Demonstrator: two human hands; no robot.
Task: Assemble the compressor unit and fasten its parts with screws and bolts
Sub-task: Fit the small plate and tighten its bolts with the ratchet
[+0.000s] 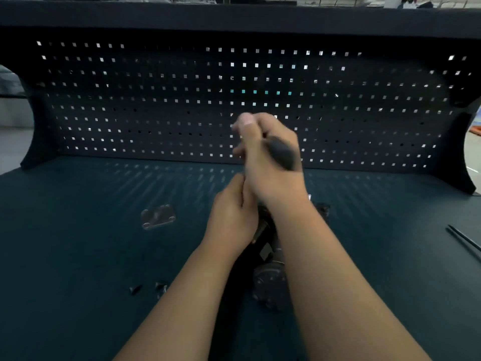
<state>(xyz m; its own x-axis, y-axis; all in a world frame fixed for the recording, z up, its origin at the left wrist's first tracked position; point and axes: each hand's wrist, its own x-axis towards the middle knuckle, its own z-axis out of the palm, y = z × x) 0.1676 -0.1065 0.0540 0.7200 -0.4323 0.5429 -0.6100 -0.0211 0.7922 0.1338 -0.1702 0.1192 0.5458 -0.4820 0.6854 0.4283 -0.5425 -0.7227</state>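
Observation:
The dark compressor unit [268, 280] lies on the green bench mat between my forearms, mostly hidden by them. My right hand [270, 162] is raised above it and grips a black screwdriver handle [282, 153]; the hand is blurred. My left hand [234, 217] sits just below and to the left, fingers curled against the top of the unit; what it pinches is hidden. A small metal bracket plate [158, 217] lies on the mat to the left. Two or three dark screws [148, 287] lie near my left forearm.
A dark pegboard back panel [234, 100] with square holes rises behind the mat, under a shelf. Thin black rods [464, 239] lie at the right edge of the bench. The green mat [78, 243] extends to both sides.

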